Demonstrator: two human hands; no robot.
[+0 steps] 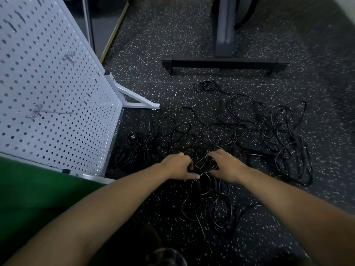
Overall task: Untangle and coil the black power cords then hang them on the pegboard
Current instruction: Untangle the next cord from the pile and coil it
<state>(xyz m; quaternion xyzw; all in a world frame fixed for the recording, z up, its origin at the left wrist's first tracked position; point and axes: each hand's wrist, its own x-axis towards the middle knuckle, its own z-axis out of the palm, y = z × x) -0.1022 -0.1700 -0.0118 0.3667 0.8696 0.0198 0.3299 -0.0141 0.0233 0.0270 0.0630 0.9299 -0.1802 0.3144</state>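
On the floor point(153, 45), left hand point(177, 166) and right hand point(227, 166) clutch tangled cords point(204, 165), fingertips hidden.

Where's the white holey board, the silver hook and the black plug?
White perforated metal pegboard point(57, 83), head view, bare panel.
Silver metal hook point(57, 112), head view, its rod.
Black cord plug point(132, 137), head view, plug body.

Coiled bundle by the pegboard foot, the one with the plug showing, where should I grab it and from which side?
Grip the bundle across its middle, where the loops look bunched tight, probably coming from above on its right side: the pegboard blocks the left, and the plug at the far end would likely pull one strand loose. The left hand is nearer.
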